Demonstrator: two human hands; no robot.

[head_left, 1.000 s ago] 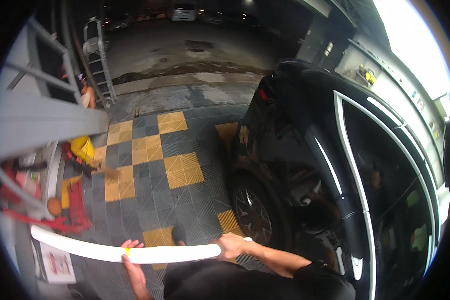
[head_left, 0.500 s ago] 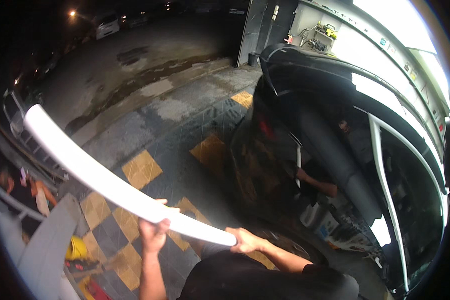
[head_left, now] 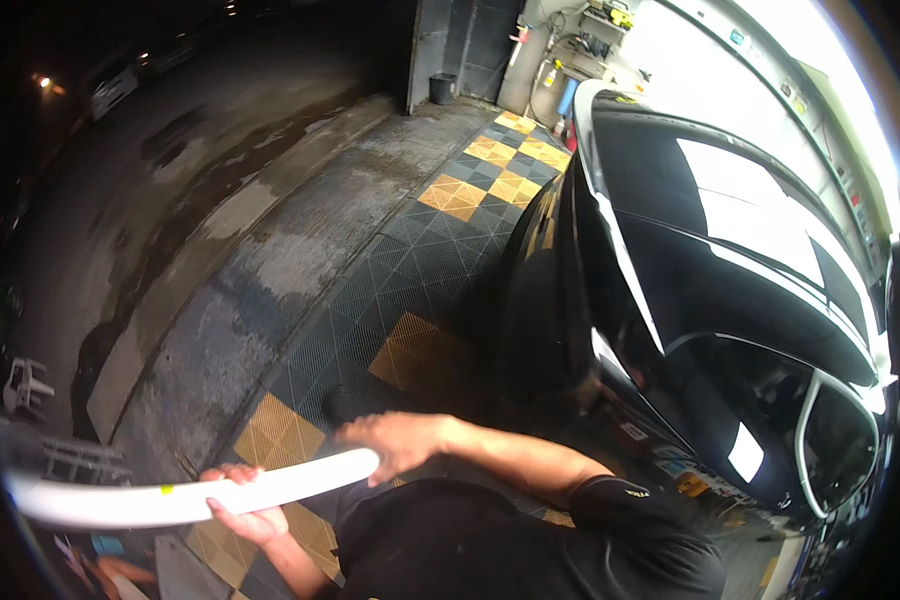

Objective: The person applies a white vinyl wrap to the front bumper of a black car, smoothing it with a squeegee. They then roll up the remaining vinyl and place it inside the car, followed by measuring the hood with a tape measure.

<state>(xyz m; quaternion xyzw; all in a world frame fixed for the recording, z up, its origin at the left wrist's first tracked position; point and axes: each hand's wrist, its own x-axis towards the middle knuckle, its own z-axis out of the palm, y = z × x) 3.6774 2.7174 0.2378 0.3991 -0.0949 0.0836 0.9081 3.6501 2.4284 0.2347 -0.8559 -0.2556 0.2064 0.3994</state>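
Observation:
A long white roll (head_left: 120,504), its kind not plain from here, lies across in front of me with its far end out to the left. My left hand (head_left: 246,506) holds it from below, the thumb on the near side and the fingers over the top. At its right end my right hand (head_left: 398,446) grips the tip. A small yellow mark shows on the roll just left of my left hand.
To my right stands a glossy black car (head_left: 630,290). Grey and yellow floor tiles (head_left: 410,350) meet a concrete strip (head_left: 260,270). A white plastic chair (head_left: 28,386), a ladder (head_left: 80,460) and another person's arm (head_left: 120,575) are at left. A dark bucket (head_left: 442,88) stands by the wall.
The roll has swung from a steep slant to nearly level, its far end coming lower and further left. Both hands moved left with it. My view has turned, showing more of the car's rear and roof.

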